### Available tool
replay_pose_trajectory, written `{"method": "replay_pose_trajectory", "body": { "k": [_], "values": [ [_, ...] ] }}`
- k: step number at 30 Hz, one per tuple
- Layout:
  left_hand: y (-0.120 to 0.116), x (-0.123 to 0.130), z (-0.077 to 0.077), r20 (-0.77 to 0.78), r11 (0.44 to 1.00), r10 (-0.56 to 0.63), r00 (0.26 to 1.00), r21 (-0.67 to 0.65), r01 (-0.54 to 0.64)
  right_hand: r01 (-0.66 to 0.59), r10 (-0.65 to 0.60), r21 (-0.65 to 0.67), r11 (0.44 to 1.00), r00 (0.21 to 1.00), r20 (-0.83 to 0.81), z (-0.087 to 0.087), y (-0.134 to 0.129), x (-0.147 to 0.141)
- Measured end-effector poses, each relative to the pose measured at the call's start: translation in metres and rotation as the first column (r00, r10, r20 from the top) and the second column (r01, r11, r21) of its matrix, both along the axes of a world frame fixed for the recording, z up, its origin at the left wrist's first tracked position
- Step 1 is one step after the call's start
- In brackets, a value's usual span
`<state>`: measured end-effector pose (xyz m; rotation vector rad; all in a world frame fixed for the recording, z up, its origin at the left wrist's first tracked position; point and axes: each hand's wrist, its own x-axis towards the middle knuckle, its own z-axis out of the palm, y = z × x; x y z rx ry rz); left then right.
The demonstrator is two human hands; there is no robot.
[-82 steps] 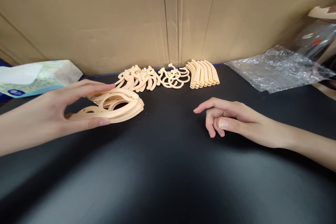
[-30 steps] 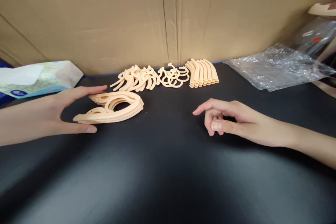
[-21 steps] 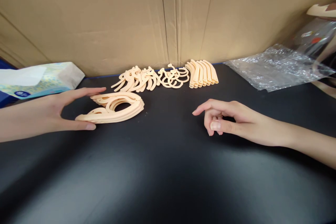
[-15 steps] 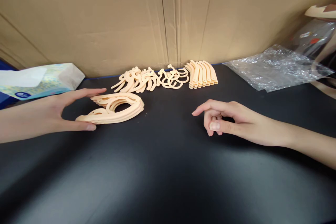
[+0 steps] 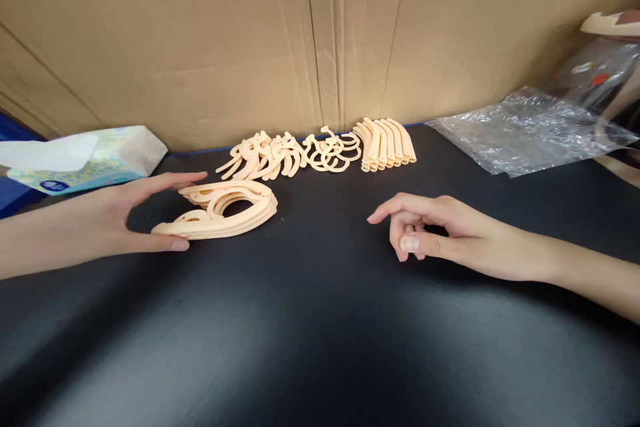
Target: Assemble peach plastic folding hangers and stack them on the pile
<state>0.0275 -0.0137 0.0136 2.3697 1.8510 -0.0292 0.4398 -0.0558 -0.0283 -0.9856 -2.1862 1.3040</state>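
A stack of peach-coloured folding hangers, apparently folded, lies on the black tabletop at left. My left hand is spread around its left end, thumb along the near side and fingers by the far side; the stack rests on the table. To the right, my right hand hovers low over the table or rests on it, loosely curled with the index finger pointing out and nothing visible in it. Behind are loose curved arms, ring-like hook pieces and a neat row of hollow curved arms, all the same colour.
A tissue pack lies at the left back. Crumpled clear plastic covers the right back corner. A cardboard wall rises along the table's far edge. Part of another person shows at the far right.
The view has shifted slightly, so everything sits a little lower and further right. Both hands keep their shape and their places by the pieces.
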Motion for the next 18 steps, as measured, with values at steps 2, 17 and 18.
{"method": "replay_pose_trajectory", "body": {
  "k": [2, 17, 18],
  "values": [
    [0.000, 0.001, -0.001, 0.012, 1.000, -0.016, 1.000, 0.009, 0.015, 0.000, 0.000, 0.002, 1.000, 1.000, 0.005, 0.000, 0.001, 0.000],
    [-0.008, 0.024, 0.006, 0.151, 0.998, -0.037, 0.988, 0.058, 0.028, -0.010, 0.010, -0.027, 1.000, 1.000, 0.002, 0.000, 0.000, 0.001],
    [-0.010, 0.032, 0.007, 0.159, 0.994, -0.050, 0.986, 0.107, 0.033, -0.011, 0.011, -0.027, 1.000, 1.000, 0.000, 0.001, 0.000, 0.001]
  ]
}}
